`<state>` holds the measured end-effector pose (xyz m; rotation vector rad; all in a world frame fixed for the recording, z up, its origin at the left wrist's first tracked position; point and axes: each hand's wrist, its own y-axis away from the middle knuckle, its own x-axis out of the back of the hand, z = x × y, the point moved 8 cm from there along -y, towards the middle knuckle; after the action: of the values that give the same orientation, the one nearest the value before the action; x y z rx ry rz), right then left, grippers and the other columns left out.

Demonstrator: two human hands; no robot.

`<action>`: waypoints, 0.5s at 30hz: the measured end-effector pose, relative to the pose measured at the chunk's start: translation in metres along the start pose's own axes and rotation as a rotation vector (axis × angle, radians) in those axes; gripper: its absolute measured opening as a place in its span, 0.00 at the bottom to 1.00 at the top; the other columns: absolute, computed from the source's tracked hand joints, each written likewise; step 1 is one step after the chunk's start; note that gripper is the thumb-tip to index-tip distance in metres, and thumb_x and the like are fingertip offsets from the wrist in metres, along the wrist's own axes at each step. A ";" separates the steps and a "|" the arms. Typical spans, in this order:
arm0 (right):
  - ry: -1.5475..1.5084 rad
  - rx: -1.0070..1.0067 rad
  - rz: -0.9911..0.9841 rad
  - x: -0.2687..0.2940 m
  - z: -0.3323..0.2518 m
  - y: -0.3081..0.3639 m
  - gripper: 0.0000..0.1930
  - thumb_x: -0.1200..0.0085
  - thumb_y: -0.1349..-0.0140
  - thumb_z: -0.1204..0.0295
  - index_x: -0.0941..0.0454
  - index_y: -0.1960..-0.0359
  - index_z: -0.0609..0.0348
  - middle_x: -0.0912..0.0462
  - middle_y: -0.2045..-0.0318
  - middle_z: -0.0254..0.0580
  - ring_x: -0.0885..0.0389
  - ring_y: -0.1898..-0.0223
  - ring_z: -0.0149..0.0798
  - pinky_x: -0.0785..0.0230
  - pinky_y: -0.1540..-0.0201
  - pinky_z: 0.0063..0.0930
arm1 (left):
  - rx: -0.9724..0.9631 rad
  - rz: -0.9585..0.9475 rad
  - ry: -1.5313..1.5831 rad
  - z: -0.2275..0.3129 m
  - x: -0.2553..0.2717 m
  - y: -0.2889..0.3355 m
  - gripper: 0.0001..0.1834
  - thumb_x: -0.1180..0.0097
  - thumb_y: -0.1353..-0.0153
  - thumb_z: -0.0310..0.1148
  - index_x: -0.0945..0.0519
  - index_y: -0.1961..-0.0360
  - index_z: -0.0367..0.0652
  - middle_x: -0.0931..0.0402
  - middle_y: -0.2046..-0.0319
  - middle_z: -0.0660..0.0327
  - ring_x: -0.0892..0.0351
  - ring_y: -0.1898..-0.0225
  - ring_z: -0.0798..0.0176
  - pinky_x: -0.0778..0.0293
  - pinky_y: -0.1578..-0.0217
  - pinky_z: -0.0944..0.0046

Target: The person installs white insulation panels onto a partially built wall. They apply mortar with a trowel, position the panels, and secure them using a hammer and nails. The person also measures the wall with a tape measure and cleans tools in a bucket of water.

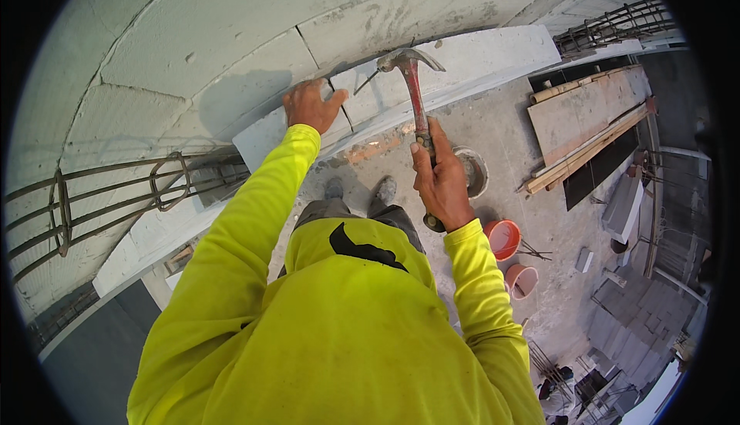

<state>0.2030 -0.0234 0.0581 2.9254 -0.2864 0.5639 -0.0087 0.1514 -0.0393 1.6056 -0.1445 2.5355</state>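
Observation:
My right hand (441,174) is wrapped around the dark grip of a claw hammer (415,97) with a red shaft and a worn steel head. The hammer's striking face is by the upper end of a thin dark nail (365,83), which slants from the top of a white block (478,59); whether they touch, I cannot tell. Just left of the nail, my left hand (312,105) rests on the neighbouring white block (266,136) beside the dark joint, its thumb stretched toward the nail. Nothing shows in its fingers.
A pale block wall (231,47) rises behind the row. Rebar cages (100,201) run at both ends. Below right are a mortar-smeared bucket (472,172), orange buckets (502,240), wooden boards (590,117) and stacked grey blocks (640,309). My feet (383,190) stand close to the row.

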 end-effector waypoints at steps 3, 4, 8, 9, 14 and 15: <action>-0.019 0.028 0.007 0.002 -0.005 -0.003 0.28 0.51 0.27 0.67 0.41 0.29 0.62 0.28 0.77 0.36 0.31 0.81 0.25 0.35 0.78 0.22 | 0.018 0.003 0.008 -0.002 0.000 0.000 0.38 0.40 0.45 0.59 0.19 0.45 0.36 0.23 0.44 0.42 0.26 0.40 0.44 0.42 0.36 0.46; -0.042 0.020 0.040 0.005 -0.004 -0.004 0.28 0.51 0.26 0.65 0.42 0.28 0.60 0.28 0.76 0.31 0.31 0.81 0.22 0.34 0.79 0.20 | 0.025 0.012 0.019 -0.002 0.000 0.000 0.38 0.40 0.45 0.59 0.19 0.45 0.36 0.23 0.44 0.42 0.26 0.40 0.44 0.42 0.36 0.46; -0.064 0.071 0.066 0.012 -0.009 -0.005 0.29 0.51 0.26 0.66 0.43 0.28 0.60 0.28 0.76 0.31 0.32 0.82 0.22 0.35 0.80 0.20 | 0.037 0.013 0.059 -0.002 0.001 0.001 0.38 0.40 0.45 0.59 0.19 0.45 0.35 0.23 0.44 0.42 0.27 0.40 0.45 0.45 0.35 0.45; 0.031 0.086 0.002 0.007 -0.011 -0.005 0.29 0.52 0.26 0.66 0.43 0.27 0.60 0.28 0.76 0.30 0.32 0.82 0.22 0.35 0.80 0.19 | 0.040 0.004 0.072 -0.002 0.000 0.001 0.38 0.40 0.46 0.59 0.19 0.46 0.35 0.22 0.45 0.42 0.27 0.40 0.45 0.45 0.35 0.44; -0.005 0.033 0.001 0.006 -0.009 -0.003 0.27 0.51 0.27 0.69 0.41 0.30 0.66 0.24 0.75 0.39 0.28 0.78 0.28 0.33 0.74 0.25 | 0.050 -0.023 0.076 0.000 0.001 0.002 0.39 0.40 0.46 0.59 0.19 0.46 0.34 0.21 0.47 0.40 0.26 0.41 0.44 0.46 0.35 0.44; -0.102 0.042 0.063 0.011 -0.010 -0.003 0.28 0.51 0.26 0.68 0.42 0.29 0.65 0.26 0.75 0.35 0.31 0.80 0.25 0.34 0.76 0.22 | 0.052 -0.008 0.068 0.001 0.003 0.003 0.38 0.39 0.46 0.58 0.19 0.46 0.34 0.21 0.47 0.40 0.25 0.41 0.44 0.46 0.35 0.44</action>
<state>0.2102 -0.0207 0.0713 3.0005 -0.3842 0.4342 -0.0099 0.1490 -0.0362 1.5326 -0.0659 2.6045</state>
